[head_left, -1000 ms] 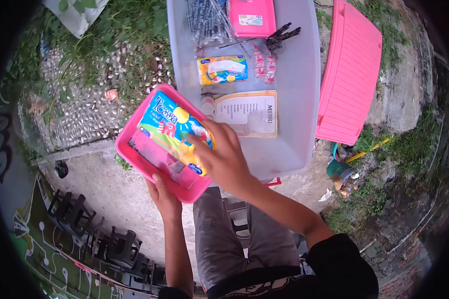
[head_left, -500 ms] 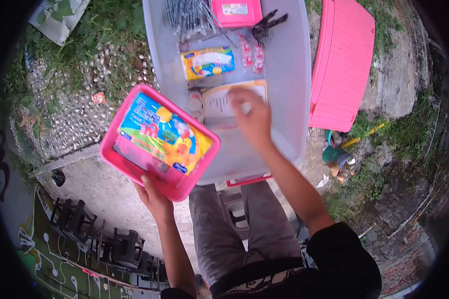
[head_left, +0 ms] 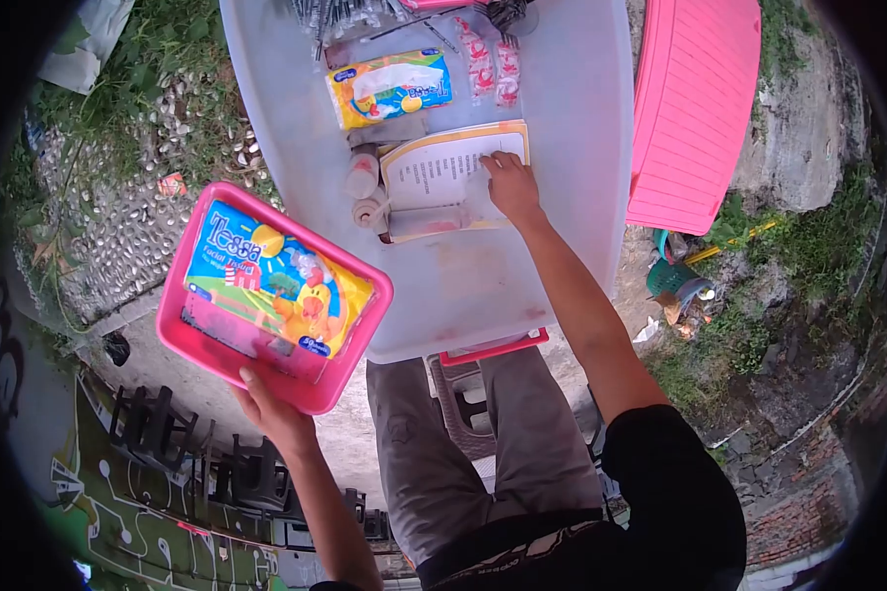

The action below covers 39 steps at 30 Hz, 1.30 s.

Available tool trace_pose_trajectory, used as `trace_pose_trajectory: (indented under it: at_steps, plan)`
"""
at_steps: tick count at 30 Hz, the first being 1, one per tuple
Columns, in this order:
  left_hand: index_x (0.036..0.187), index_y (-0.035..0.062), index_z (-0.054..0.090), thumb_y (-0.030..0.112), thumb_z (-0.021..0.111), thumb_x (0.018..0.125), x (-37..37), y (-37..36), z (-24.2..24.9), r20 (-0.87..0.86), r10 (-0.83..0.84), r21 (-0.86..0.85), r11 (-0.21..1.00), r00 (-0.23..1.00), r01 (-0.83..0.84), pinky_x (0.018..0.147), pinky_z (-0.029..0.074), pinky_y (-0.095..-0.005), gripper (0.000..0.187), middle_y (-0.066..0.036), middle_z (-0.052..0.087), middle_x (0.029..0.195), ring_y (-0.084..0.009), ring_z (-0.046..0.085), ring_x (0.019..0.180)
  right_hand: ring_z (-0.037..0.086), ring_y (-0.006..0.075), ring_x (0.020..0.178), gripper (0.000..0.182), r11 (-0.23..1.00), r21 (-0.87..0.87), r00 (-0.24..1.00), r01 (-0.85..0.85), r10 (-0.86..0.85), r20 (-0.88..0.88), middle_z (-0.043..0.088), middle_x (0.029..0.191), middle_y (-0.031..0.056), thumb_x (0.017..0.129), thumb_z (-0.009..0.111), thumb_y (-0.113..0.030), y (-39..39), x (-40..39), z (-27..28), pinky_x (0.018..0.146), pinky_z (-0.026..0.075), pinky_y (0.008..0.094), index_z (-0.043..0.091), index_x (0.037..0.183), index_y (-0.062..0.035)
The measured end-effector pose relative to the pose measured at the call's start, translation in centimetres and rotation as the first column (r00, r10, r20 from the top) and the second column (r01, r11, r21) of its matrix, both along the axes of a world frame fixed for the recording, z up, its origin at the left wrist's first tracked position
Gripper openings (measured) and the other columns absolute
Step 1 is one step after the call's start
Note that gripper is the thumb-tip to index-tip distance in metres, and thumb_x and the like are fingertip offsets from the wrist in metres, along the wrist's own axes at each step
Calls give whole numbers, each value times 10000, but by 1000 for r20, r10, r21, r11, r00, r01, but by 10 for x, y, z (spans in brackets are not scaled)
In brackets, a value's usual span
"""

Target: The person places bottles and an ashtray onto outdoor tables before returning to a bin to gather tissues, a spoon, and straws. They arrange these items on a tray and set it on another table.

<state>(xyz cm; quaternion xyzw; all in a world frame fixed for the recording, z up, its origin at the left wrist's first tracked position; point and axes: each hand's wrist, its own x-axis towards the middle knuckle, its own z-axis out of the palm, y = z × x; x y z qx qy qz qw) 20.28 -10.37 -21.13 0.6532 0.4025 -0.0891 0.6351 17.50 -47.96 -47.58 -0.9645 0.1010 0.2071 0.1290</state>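
Note:
My left hand grips the lower edge of a pink tray, which is tilted and has a blue and yellow tissue pack in it. My right hand is over printed papers inside a large translucent bin, its fingertips on or just above the sheet. Whether it pinches anything is too small to tell. Bottles lie left of the papers. Above them in the bin are another tissue pack and red-and-white wrapped items.
A pink lid stands right of the bin. Pens and dark forks are at the bin's far end. A green container sits on the ground at right. Dark chairs are at lower left.
My right hand has come down onto the papers. My left hand and the pink tray have shifted left and slightly down. The bin's contents appear higher in view.

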Motion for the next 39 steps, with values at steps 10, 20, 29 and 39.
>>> trace_pose_trajectory:
  at_steps: [10,20,29,39]
  plan:
    - [1425,28,228,398,469,954,-15,6,-1,-65,61,53,997,996,-58,960,437,-400,646,-168,365,1356,-264,451,1192,572,225,1026,319,992,29,991,-127,127,-30,600,1070,44,755,579,-55,-5,-5,-10,839,443,395,626,1062,-123]
    - [1422,24,233,403,468,953,-29,8,1,-66,76,14,997,995,-75,973,420,-420,647,-171,361,1354,-276,432,1211,569,199,1029,302,991,90,995,-101,102,-1,607,1052,51,794,609,-137,-5,-7,-12,866,421,406,605,1096,-124]
    - [1432,23,212,404,455,957,-28,7,3,-37,48,6,999,998,-48,983,405,-417,655,-174,350,1362,-275,426,1215,593,216,960,210,981,9,980,-196,195,46,625,1011,60,787,616,-100,8,14,-19,838,430,404,626,997,-104]
    - [1425,16,222,370,451,967,-20,11,44,83,-33,-20,999,996,34,970,411,-402,623,-175,376,1352,-261,445,1199,619,202,921,336,-42,916,812,400,-447,-375,626,1060,102,946,478,-146,56,86,219,746,513,340,472,1262,-34]
